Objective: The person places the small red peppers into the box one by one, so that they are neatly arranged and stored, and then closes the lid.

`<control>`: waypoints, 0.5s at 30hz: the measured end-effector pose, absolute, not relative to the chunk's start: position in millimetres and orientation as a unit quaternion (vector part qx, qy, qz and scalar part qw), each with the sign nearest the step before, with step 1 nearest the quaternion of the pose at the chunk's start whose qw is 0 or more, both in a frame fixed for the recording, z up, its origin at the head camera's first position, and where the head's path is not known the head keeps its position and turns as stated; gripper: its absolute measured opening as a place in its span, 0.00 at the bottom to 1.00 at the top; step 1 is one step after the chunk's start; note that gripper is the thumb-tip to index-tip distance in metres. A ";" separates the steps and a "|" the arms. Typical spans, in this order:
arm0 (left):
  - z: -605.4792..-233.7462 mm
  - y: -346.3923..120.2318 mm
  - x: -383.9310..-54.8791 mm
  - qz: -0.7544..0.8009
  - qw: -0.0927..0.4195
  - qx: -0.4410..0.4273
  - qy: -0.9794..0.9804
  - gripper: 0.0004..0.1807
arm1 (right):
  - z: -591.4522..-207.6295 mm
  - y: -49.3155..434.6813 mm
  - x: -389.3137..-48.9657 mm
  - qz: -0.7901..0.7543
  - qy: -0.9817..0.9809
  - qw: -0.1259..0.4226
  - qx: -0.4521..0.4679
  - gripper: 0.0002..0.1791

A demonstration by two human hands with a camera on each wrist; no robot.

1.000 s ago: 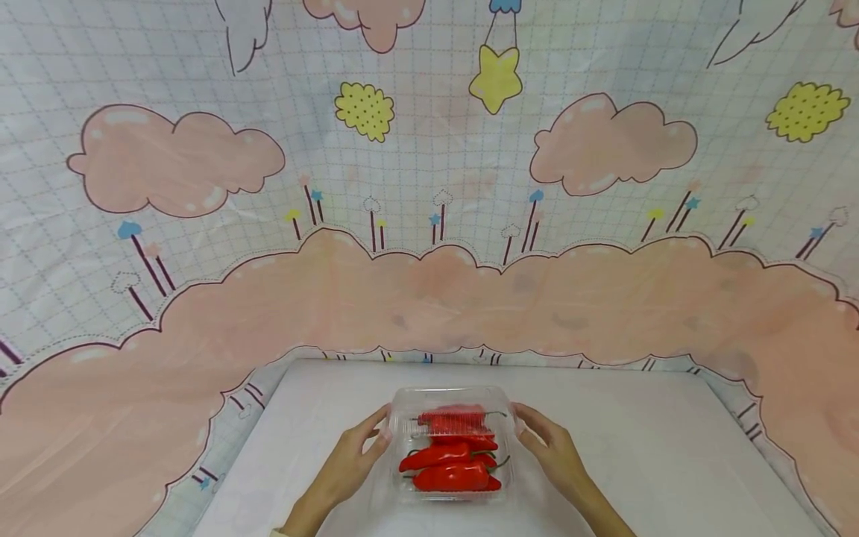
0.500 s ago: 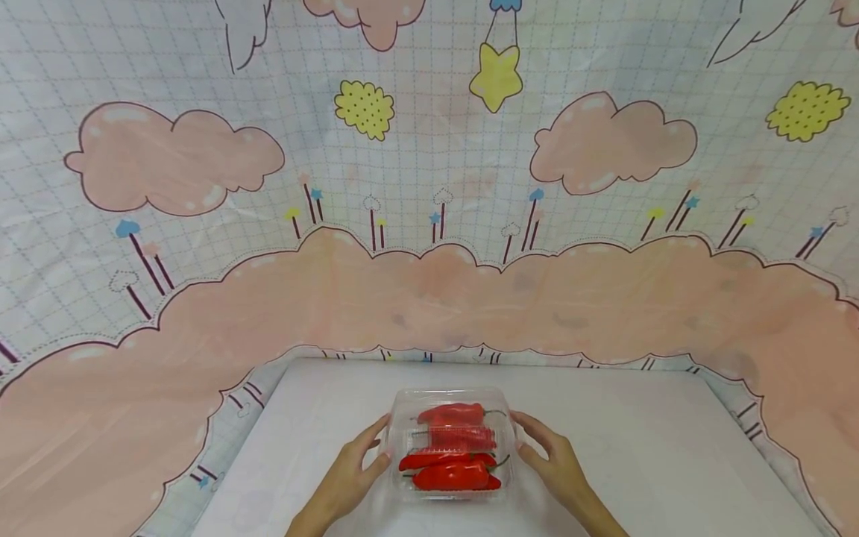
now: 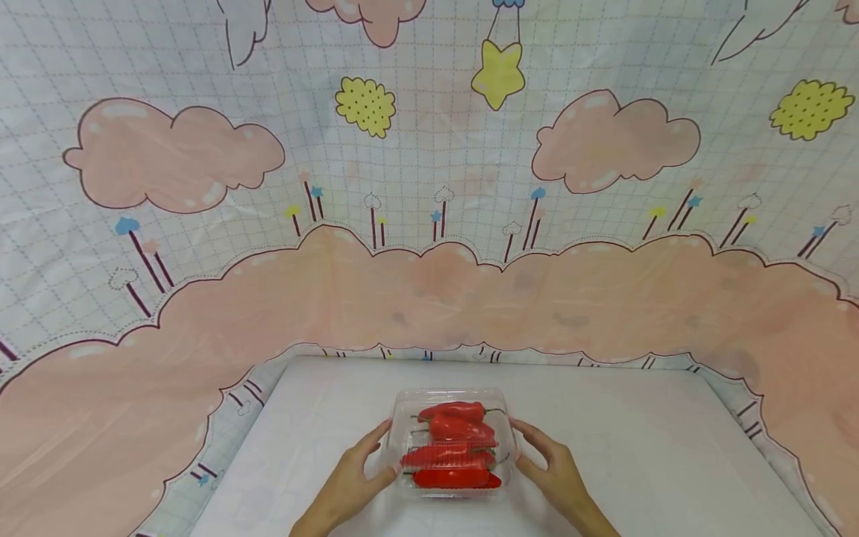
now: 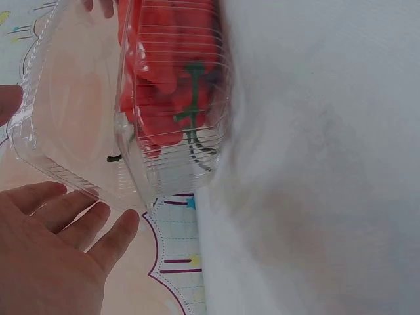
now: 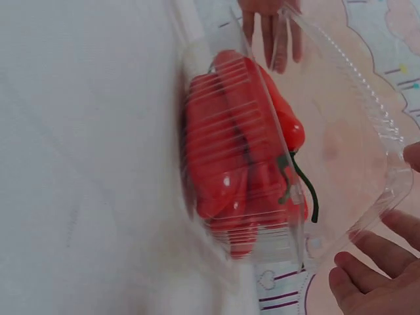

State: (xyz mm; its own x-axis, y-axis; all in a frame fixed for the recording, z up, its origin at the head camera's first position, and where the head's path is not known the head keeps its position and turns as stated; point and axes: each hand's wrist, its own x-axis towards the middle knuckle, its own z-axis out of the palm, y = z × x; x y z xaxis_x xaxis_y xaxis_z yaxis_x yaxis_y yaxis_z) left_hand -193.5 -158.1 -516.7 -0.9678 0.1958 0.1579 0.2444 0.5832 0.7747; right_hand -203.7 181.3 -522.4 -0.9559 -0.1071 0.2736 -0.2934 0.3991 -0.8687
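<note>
A clear plastic clamshell box (image 3: 443,493) holds several long red peppers (image 3: 451,478) with green stems. Its hinged lid (image 4: 72,98) slants over them, still apart from the base at the front, as both wrist views show. My left hand (image 3: 349,477) holds the lid's left side, the thumb at its front edge and the fingers along the side wall. On the right, my right hand (image 3: 558,471) holds the lid in the same way, its fingertips (image 5: 341,259) at the lid's edge. One pepper stem (image 5: 307,184) sticks up above the base rim.
The box stands on a white table (image 3: 637,440). A patterned cloth (image 3: 429,298) with clouds and stars hangs behind the table and along its sides.
The lid has swung down toward me, its ribbed front wall passing from the back peppers to the front ones. Both hands have come nearer with it; the base has stayed in place.
</note>
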 end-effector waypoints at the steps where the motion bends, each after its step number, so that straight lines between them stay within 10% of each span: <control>1: -517.8 -158.2 -193.7 -0.441 0.025 -0.122 -0.889 0.38 | -523.6 181.4 -203.6 0.537 -0.831 0.083 0.117 0.25; 15: -525.8 -159.6 -192.3 -0.441 0.010 -0.119 -0.890 0.40 | -530.7 180.5 -198.6 0.527 -0.836 0.092 0.123 0.26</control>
